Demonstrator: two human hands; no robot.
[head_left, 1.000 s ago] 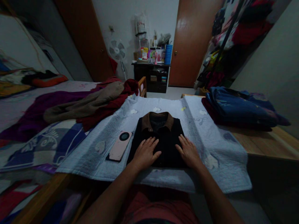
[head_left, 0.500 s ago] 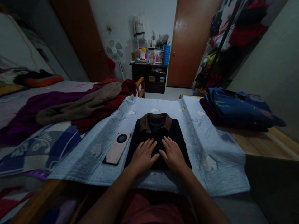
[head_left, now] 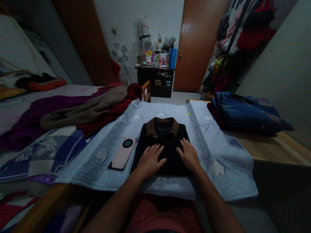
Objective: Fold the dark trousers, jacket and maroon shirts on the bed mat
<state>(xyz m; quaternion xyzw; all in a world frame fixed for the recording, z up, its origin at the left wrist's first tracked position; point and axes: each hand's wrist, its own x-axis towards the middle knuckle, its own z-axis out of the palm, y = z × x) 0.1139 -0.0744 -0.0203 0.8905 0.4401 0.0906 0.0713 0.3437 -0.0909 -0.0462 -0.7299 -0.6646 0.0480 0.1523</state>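
Here, my left hand [head_left: 151,160]: flat, fingers spread, resting on the folded black shirt with a brown collar [head_left: 170,158].
My right hand [head_left: 190,157]: likewise flat, thumb out, on the shirt's right side.
Shirt's place: on the light-blue quilted cloth [head_left: 228,184], collar away from me.
Pink oblong phone with a round black camera ring [head_left: 121,157]: just left of the shirt.

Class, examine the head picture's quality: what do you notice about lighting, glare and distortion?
Head view: dim overall, so the black garment shows little fabric detail; head view: faint sheen on the far brown door; head view: apparent wide-angle distortion, the left-side door leaning steeply.
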